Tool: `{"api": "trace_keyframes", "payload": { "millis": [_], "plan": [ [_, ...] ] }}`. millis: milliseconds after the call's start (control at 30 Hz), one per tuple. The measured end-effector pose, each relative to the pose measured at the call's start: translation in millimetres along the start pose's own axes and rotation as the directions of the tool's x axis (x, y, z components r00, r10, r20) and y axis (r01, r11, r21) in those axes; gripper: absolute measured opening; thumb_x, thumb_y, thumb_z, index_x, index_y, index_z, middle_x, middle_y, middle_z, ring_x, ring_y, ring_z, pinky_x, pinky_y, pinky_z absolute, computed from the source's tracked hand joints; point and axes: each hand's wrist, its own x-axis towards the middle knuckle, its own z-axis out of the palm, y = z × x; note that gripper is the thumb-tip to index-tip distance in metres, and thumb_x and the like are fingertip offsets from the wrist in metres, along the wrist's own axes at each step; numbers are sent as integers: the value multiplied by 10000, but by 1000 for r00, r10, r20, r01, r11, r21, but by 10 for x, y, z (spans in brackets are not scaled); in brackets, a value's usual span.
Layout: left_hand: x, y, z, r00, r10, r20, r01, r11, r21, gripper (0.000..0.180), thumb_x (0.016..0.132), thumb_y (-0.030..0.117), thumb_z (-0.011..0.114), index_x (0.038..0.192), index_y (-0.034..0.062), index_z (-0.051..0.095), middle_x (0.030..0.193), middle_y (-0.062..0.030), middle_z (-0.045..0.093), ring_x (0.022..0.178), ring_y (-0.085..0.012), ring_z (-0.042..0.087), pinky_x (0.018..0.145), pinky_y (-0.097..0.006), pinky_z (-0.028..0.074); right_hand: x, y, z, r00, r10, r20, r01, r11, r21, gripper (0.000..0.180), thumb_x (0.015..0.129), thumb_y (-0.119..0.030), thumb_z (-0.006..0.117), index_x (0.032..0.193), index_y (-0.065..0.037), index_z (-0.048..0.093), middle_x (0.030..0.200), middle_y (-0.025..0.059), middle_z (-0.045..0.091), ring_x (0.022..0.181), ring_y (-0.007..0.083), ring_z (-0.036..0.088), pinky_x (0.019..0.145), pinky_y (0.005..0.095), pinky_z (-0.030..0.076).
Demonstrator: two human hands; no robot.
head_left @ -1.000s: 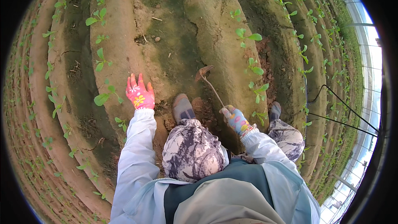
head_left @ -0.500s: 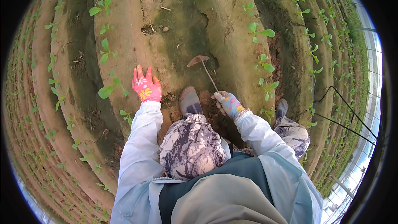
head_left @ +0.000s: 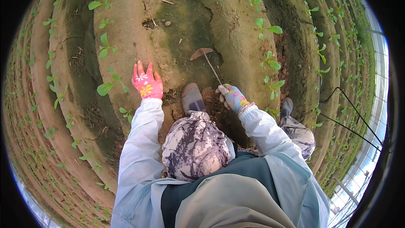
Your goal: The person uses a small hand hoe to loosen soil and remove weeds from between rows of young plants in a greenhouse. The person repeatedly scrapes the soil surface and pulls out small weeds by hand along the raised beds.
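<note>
My left hand, in a pink flowered glove, is over the soil ridge on the left with its fingers stretched forward and nothing in them. Just left of it grows a green seedling. My right hand, in a pale blue spotted glove, is wrapped round the handle of a small hoe. The hoe's rusty blade points away from me, over the dark furrow between two ridges; whether it touches the soil I cannot tell.
Rows of seedlings run along the ridges on both sides, the nearest right-hand row beside my right arm. My shoe stands in the furrow between my hands. Black thin tubes and a greenhouse wall are at the far right.
My left hand has shifted slightly left and back toward me. The hoe's blade has moved a little farther away, still in my right hand.
</note>
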Motion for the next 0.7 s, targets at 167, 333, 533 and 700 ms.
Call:
{"api": "trace_keyframes", "payload": {
  "millis": [167, 333, 533, 700],
  "plan": [
    [6, 6, -7, 1000, -3, -2, 3, 1000, 5, 411, 784, 188, 666, 1194, 158, 674, 1428, -144, 456, 1318, -358, 419, 1035, -534, 345, 33, -124, 49, 999, -25, -27, 22, 995, -100, 274, 1026, -318, 470, 1021, -74, 597, 652, 9, 535, 431, 124, 438, 417, 289, 358],
    [7, 21, -2, 1000, -14, 14, 14, 1000, 11, 416, 784, 193, 666, 1198, 158, 671, 1429, -149, 455, 1322, -357, 414, 1037, -532, 340, 123, -333, 71, 998, -33, -53, 27, 994, -104, 266, 1022, -311, 481, 1021, -72, 598, 662, 15, 543, 466, 127, 451, 446, 292, 365],
    [3, 20, 0, 1000, -11, 14, 11, 1000, 10, 418, 785, 196, 665, 1201, 161, 667, 1433, -151, 450, 1328, -355, 405, 1043, -528, 332, 128, -452, 91, 978, -173, -120, 125, 935, -331, 271, 990, -304, 539, 1086, -57, 595, 757, 74, 637, 678, 222, 633, 634, 348, 506],
    [3, 21, -4, 999, -18, 27, 18, 1000, 19, 424, 783, 195, 668, 1206, 163, 664, 1436, -151, 446, 1330, -354, 403, 1043, -529, 332, 56, -345, 142, 642, -711, -287, 374, 617, -693, 268, 948, -246, 591, 1158, -79, 590, 956, 135, 677, 869, 347, 667, 760, 398, 526]
  ]
}}
